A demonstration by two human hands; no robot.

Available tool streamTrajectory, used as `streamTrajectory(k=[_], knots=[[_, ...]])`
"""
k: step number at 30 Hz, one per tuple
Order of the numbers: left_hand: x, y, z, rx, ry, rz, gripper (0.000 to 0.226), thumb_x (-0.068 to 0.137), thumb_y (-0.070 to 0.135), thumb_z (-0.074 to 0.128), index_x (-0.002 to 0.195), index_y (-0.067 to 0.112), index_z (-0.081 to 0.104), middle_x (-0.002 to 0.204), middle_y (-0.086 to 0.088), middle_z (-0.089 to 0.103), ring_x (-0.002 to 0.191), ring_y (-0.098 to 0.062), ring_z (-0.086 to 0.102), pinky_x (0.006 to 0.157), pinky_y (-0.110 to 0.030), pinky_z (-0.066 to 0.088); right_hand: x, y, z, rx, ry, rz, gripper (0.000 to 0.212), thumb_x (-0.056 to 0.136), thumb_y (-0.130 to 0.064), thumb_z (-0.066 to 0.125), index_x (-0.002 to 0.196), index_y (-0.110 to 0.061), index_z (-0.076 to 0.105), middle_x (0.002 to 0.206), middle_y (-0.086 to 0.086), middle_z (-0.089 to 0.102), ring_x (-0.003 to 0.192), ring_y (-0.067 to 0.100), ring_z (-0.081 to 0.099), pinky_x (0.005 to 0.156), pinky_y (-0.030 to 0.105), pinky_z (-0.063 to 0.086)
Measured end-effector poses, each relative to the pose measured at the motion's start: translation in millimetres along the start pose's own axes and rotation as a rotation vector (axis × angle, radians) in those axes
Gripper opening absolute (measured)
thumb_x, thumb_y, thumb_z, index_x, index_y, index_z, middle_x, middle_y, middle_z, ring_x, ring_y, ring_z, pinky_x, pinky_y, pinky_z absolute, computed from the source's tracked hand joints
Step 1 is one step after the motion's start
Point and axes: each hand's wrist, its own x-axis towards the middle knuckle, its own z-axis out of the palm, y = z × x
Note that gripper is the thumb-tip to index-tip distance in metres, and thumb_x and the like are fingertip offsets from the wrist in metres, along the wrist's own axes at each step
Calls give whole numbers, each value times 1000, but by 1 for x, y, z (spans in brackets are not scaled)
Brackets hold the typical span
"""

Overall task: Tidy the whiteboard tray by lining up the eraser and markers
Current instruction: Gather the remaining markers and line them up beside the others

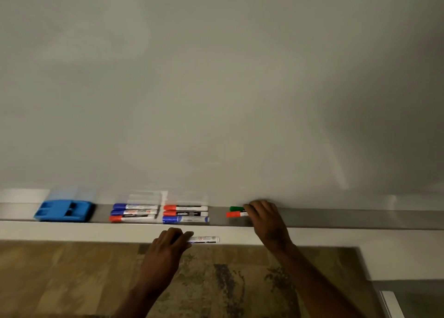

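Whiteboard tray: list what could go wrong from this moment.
1. The left hand holds a white-barrelled marker below the grey metal tray; it could drop to the floor.
2. The right hand on the green-capped marker and red-capped marker might shove them crooked.

The markers (185,214) in the tray (336,218) carry printed labels, but the lettering is too blurred to read. The marker held below the tray's front edge (204,240) shows only small unreadable symbols.
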Motion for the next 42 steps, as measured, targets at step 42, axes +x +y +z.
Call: streamTrajectory(k=[42], knots=[[-20, -38, 1, -43, 101, 1, 53, 65, 21, 87, 114, 21, 66, 96, -1, 66, 77, -13, 62, 58, -21, 52, 14, -42, 30, -51, 8, -154, 40, 97, -36, 46, 120, -7, 60, 112, 10, 67, 102, 25, 63, 88, 37, 55]])
